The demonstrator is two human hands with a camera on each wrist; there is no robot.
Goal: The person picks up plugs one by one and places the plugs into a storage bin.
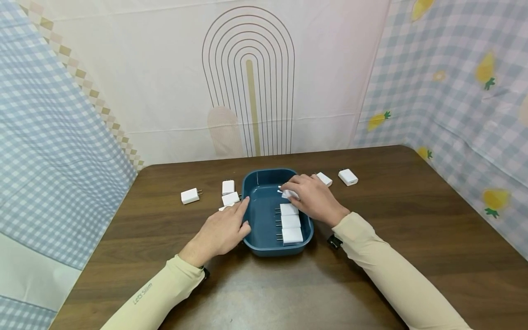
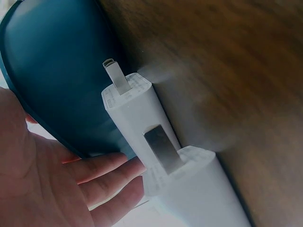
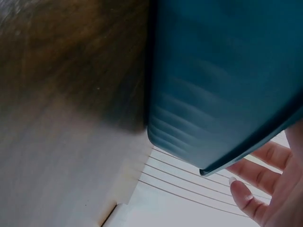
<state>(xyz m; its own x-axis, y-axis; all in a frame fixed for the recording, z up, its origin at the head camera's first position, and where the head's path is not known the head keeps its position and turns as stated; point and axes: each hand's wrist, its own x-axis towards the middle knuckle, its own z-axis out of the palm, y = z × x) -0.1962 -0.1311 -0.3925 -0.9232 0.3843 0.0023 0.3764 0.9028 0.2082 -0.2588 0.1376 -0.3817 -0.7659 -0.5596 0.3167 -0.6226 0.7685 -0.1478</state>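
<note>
A teal plastic basin [image 1: 264, 251] stands on the table with a column of three white wall chargers [image 1: 290, 222] along its right side, prongs facing left. Over its far right part my right hand [image 1: 311, 196] pinches another white charger [image 1: 290, 194], prongs also leftward. My left hand [image 1: 220, 229] rests at the left rim with its fingers extended, the forefinger along the edge. Just outside that rim lie several white chargers, one [image 1: 231, 199] close to the fingers; the left wrist view shows two chargers [image 2: 137, 118] beside the basin wall, with the fingers [image 2: 111, 179] near them.
A lone charger [image 1: 190, 196] lies further left, and another [image 1: 228, 187] sits behind the left group. Beyond the right hand are two more chargers, one [image 1: 348, 177] fully visible. The brown wooden table [image 1: 264, 293] ends at a patterned cloth backdrop [image 1: 165, 91].
</note>
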